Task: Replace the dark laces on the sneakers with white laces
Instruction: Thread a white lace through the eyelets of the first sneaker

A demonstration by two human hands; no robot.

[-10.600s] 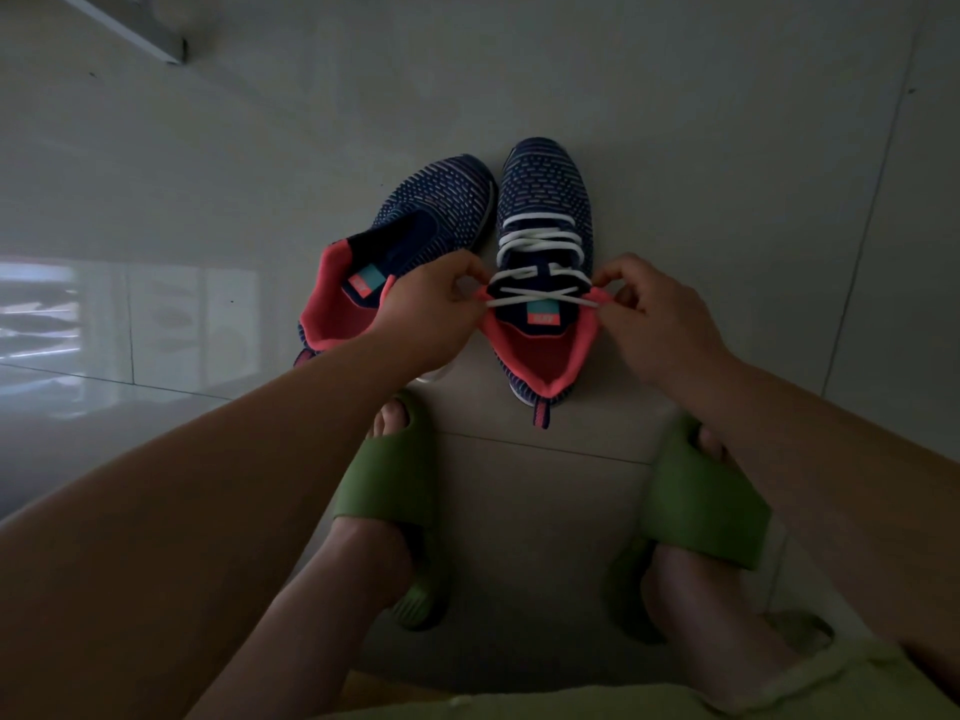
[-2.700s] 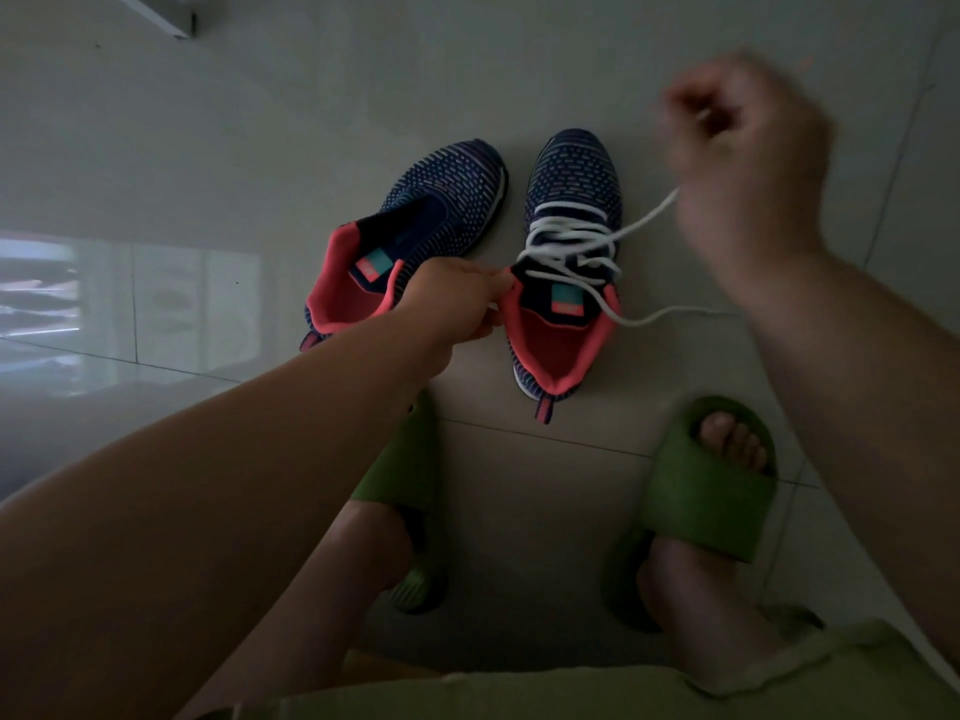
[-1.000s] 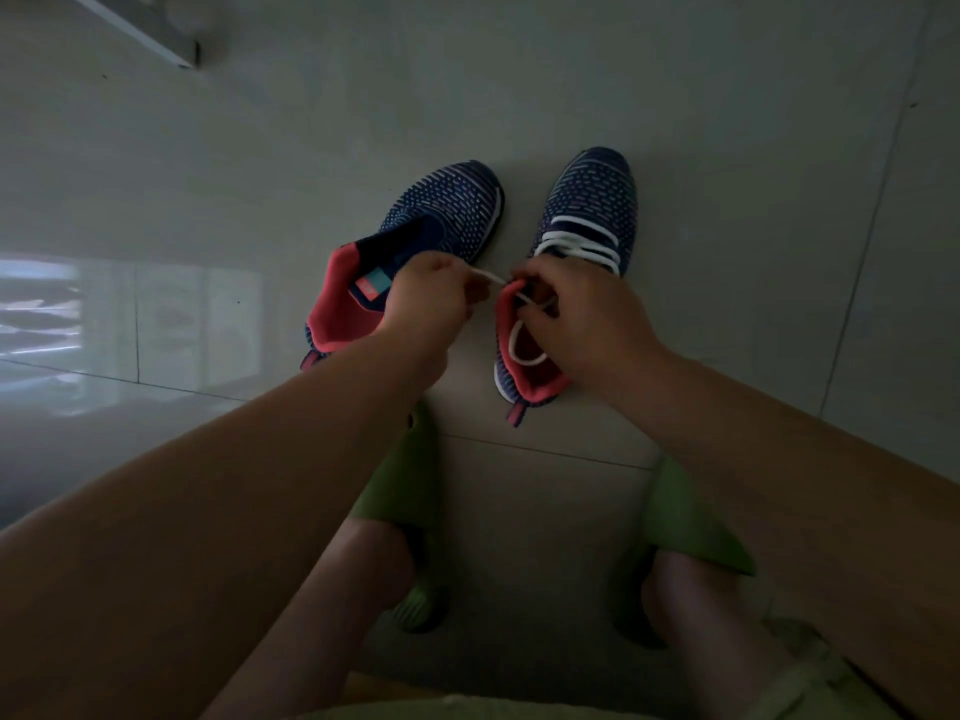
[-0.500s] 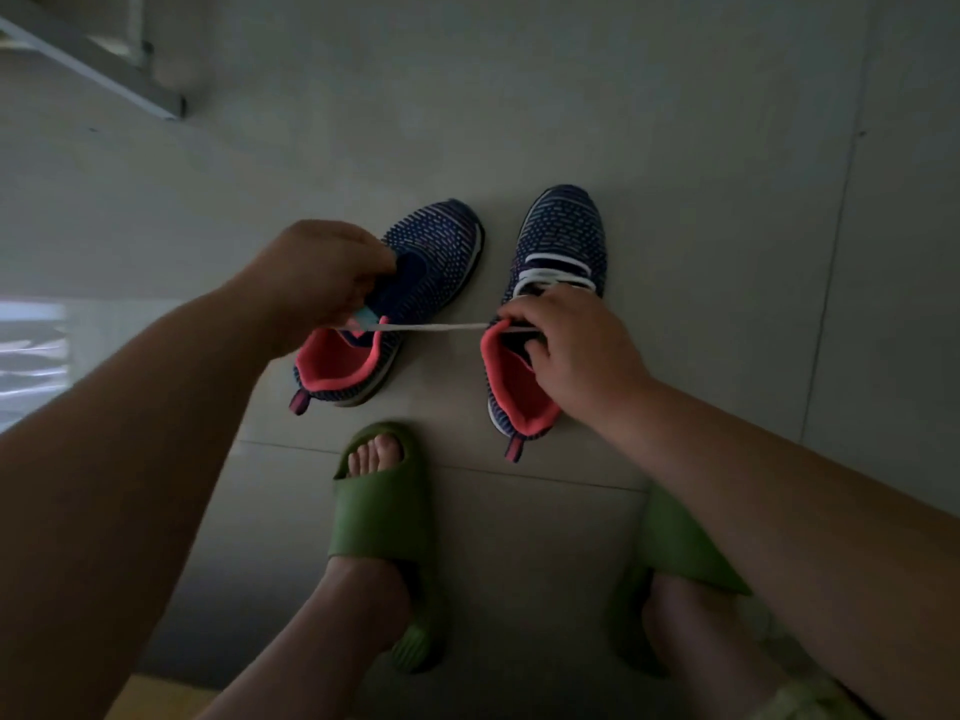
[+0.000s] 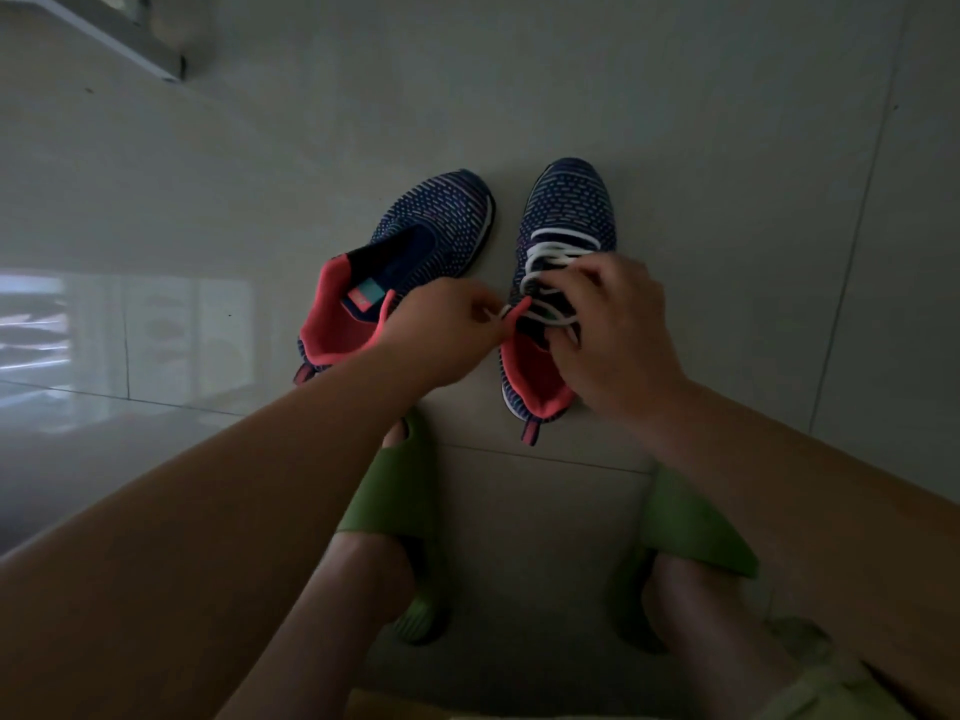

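While the tiled floor (image 5: 675,96) lay dim, two navy knit sneakers sat on it side by side, toes pointing away. Left of the laced sneaker (image 5: 563,215), the unlaced sneaker (image 5: 431,226) showed its coral lining. Nearer than both were two green slides (image 5: 400,485). Over the laced sneaker's tongue, the right hand (image 5: 618,335) curled round the white lace (image 5: 550,257); just left, the left hand (image 5: 441,335) pinched its end.

both hands (image 5: 452,332) (image 5: 618,335) forward, fingers pinched
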